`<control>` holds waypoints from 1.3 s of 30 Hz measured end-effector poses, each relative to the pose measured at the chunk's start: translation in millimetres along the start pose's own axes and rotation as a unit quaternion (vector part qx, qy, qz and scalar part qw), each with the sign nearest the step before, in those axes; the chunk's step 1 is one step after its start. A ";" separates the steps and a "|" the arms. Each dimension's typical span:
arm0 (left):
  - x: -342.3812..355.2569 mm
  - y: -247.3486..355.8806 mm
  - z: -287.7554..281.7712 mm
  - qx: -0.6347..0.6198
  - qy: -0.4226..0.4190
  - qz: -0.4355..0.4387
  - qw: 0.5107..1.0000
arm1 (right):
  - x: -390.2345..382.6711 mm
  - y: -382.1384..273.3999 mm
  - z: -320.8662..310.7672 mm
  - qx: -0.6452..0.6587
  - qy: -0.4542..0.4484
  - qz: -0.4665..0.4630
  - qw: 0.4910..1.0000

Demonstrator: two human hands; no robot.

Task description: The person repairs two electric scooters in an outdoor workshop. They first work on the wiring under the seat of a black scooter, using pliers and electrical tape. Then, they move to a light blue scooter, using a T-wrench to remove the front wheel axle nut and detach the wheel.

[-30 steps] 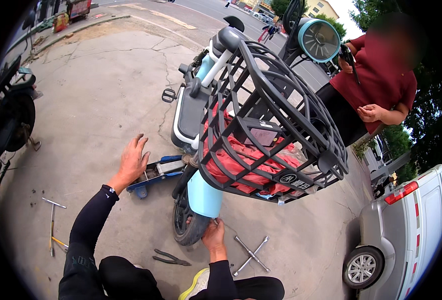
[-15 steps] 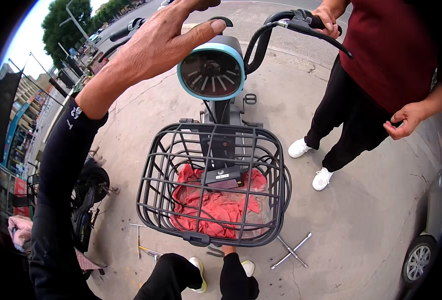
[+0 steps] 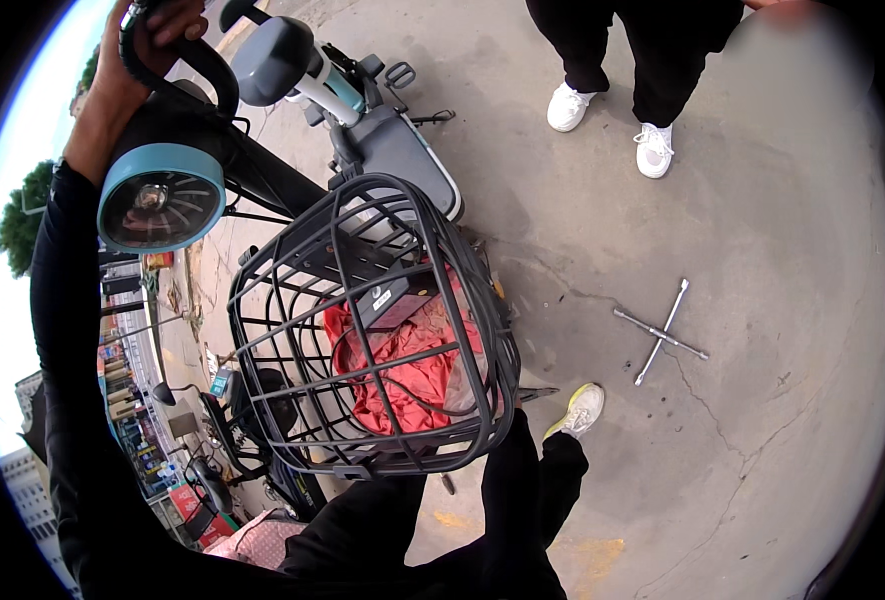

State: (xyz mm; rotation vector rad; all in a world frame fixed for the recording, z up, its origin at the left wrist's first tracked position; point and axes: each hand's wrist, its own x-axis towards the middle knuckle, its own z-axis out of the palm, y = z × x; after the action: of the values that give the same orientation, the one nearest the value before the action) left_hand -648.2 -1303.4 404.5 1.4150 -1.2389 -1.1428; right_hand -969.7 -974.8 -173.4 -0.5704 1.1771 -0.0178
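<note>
My left hand (image 3: pixel 123 75) is closed round the handlebar (image 3: pixel 195 62) of an electric bike, at the upper left. Below the bar sits a round headlight (image 3: pixel 163 198) with a light blue rim. The bike's black wire basket (image 3: pixel 433 215) tilts in the middle of the view. Inside lie a crumpled red cloth (image 3: pixel 403 390), a dark box (image 3: pixel 388 297) with a small label, and a thin black cable. My right sleeve (image 3: pixel 513 455) runs up to the basket's lower right edge; the basket hides the right hand and its fingers.
A metal cross wrench (image 3: pixel 663 332) lies on the cracked concrete to the right. Beyond the basket are the bike's seat (image 3: pixel 275 62) and footboard (image 3: pixel 408 160). Another person's white shoes (image 3: pixel 655 150) stand at the far side. A parked bike (image 3: pixel 231 430) is at the left.
My left hand, earlier raised beside the headlight, now grips the handlebar. In view, the bike front has swung left and tilted, and the cross wrench appears farther up and right.
</note>
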 end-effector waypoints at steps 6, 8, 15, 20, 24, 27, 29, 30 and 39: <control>-5.5 11.9 -6.2 0.015 0.016 -0.063 0.998 | 9.6 36.2 18.1 0.020 -0.004 -0.019 1.000; 22.5 -1.2 -29.1 -0.039 -0.110 -0.089 0.989 | 33.5 59.8 9.7 0.032 0.031 -0.037 0.998; 5.9 21.9 -49.2 0.075 0.140 -0.036 0.987 | -47.8 -3.5 35.9 -0.021 0.040 0.025 0.999; 12.6 10.9 -42.0 0.109 0.225 -0.032 0.968 | -66.9 -7.5 36.5 -0.081 0.074 0.061 0.992; 3.9 44.6 -108.7 -0.027 -0.067 -0.131 0.989 | -88.6 -18.7 30.0 -0.084 0.054 0.069 0.993; 3.4 43.1 -114.9 -0.046 -0.095 -0.129 0.986 | -97.9 -25.0 15.1 -0.096 0.072 0.077 0.990; -0.2 40.0 -108.6 -0.045 -0.098 -0.124 0.986 | -98.7 -20.4 9.9 -0.099 0.085 0.078 0.988; -1.9 41.1 -108.0 -0.048 -0.098 -0.124 0.986 | -99.2 -19.8 7.5 -0.102 0.090 0.076 0.988; -10.0 44.1 -63.2 -0.057 -0.097 -0.105 0.988 | -98.6 -12.4 5.1 -0.063 0.075 0.066 0.993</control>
State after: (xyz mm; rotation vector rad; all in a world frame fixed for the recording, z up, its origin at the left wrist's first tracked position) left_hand -593.4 -1293.7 458.8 1.3990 -1.1555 -1.5022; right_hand -1001.3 -953.4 -81.4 -0.6081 1.3674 0.1299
